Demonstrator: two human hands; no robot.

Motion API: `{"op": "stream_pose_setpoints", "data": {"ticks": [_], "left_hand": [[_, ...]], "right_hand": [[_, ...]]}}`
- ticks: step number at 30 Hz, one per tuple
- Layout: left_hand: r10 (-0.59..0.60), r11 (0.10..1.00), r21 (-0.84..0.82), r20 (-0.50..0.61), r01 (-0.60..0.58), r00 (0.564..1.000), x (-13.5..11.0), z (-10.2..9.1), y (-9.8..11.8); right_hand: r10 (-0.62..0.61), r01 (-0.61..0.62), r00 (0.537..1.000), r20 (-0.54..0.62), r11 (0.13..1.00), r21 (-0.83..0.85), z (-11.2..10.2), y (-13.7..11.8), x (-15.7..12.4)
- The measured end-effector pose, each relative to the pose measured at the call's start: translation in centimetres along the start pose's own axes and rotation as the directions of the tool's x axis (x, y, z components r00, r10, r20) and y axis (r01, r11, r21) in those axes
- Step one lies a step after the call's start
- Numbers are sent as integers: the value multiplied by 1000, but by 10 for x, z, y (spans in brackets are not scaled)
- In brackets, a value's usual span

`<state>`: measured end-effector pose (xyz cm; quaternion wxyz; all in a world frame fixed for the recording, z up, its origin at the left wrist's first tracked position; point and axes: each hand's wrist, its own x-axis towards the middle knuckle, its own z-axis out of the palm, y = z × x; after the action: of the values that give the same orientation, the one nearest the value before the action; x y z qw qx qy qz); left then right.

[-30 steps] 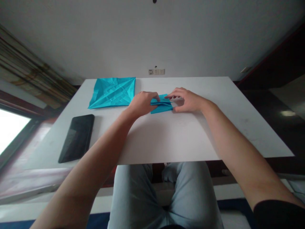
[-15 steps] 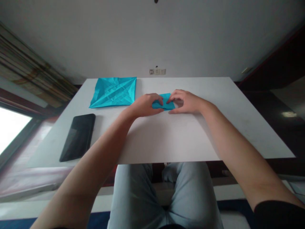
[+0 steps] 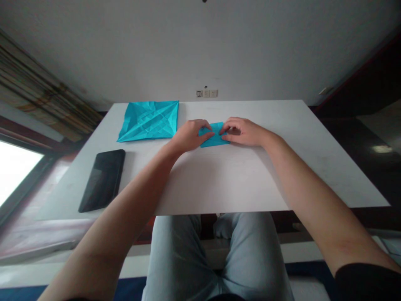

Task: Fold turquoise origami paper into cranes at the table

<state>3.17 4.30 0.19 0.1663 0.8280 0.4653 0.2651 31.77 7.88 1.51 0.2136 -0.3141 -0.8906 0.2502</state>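
Closest in, at the front left of the white table [image 3: 225, 179], a black device [image 3: 103, 179] lies near the edge with the left forearm [image 3: 138, 205] passing beside it; a careless elbow could nudge it off, and its dark face shows no brand I can read. Further in, the small folded blue paper [image 3: 216, 141] lies on the table between the hands. The left hand [image 3: 191, 133] has thumb and fingers narrowed over its left end, the right hand [image 3: 246, 130] likewise at its right (pinching or only pressing, I cannot tell). Uneven pressure could skew the layers or set a crooked crease; no print shows. Beyond, the creased blue sheet [image 3: 150, 121], also unmarked, could be dragged by a leftward sweep. On the far wall [image 3: 282, 50], the sockets [image 3: 206, 94] carry no legible lettering.
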Motion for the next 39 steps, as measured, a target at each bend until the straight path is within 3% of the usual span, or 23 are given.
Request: {"op": "stream_pose_setpoints", "data": {"ticks": [7, 12, 15, 20, 23, 26, 33, 39], "left_hand": [[-20, 992, 124, -130, 36, 991, 0, 7, 4], [-72, 989, 129, -28, 75, 997, 1, 6, 6], [-66, 993, 91, -41, 70, 997, 0, 6, 5], [-32, 998, 45, -51, 34, 998, -3, 2, 2], [44, 999, 24, 2, -44, 999, -1, -1, -1], [123, 992, -24, 60, -122, 991, 1, -1, -2], [204, 978, -74, 118, -196, 972, -1, 2, -4], [229, 971, -103, 118, -217, 966, 1, 5, -4]], "right_hand": [[17, -31, 997, -71, 980, -197, 12, 20, 4], [120, -129, 992, -49, 955, -268, 17, 20, 3], [157, -178, 983, -97, 943, -280, 11, 15, 3], [181, -185, 982, -52, 980, -75, -4, 8, 0], [182, -186, 983, 37, 977, 110, -10, 5, -5], [203, -215, 976, 83, 958, 191, -13, 4, -7], [135, -150, 982, 136, 983, 107, -19, 11, -6], [186, -188, 982, 42, 980, 62, -9, 17, -1]]}}
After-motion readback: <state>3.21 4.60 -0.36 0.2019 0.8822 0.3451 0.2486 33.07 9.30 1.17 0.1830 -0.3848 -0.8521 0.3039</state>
